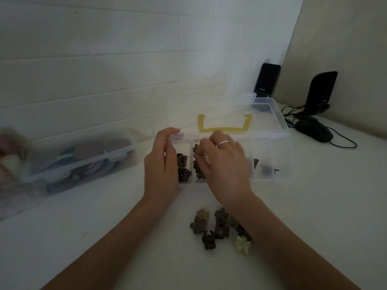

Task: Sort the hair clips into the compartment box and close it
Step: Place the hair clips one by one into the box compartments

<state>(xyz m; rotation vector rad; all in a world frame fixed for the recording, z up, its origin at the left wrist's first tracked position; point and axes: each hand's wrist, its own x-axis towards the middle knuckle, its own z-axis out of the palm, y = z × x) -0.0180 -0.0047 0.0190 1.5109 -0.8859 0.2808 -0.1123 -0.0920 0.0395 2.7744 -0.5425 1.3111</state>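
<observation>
Head view: our left hand (161,162) grips the left end of the open compartment box (270,164) on the worktop (104,237). Our right hand (224,162) pinches a hair clip (196,147) over the second compartment; loose hair clips (217,227) lie just before the box.

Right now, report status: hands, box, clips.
Left hand grips compartment box left end. Right hand fingers over middle compartment. Lid open. Loose clips remain on table.
</observation>
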